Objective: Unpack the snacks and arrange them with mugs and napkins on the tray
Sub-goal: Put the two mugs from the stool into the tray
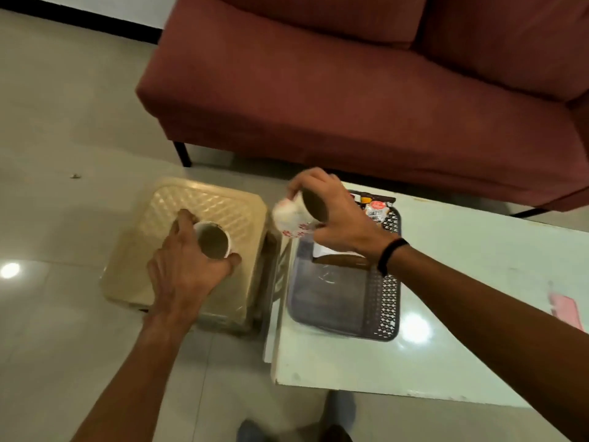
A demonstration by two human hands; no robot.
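Two white mugs are in hand. The right-hand mug [298, 215], printed with red marks, is tipped on its side in the air, its long axis roughly level and its open mouth turned toward the viewer. It hangs over the far left corner of a dark tray [384, 301] with a lattice rim. The right hand [331, 215] holds it, fingers curled over the rim and body; a black band circles that wrist. The left-hand mug [213, 240] stands upright on a beige plastic stool [204, 199], well left of the tray, with the left hand [188, 266] closed round its side. Snack packets [376, 208] lie at the tray's far end, something white and flat nearer its middle. The tray rests on a white worktop [462, 282]. The right hand is nearer the tray, so its mug likely goes down first, turned upright.
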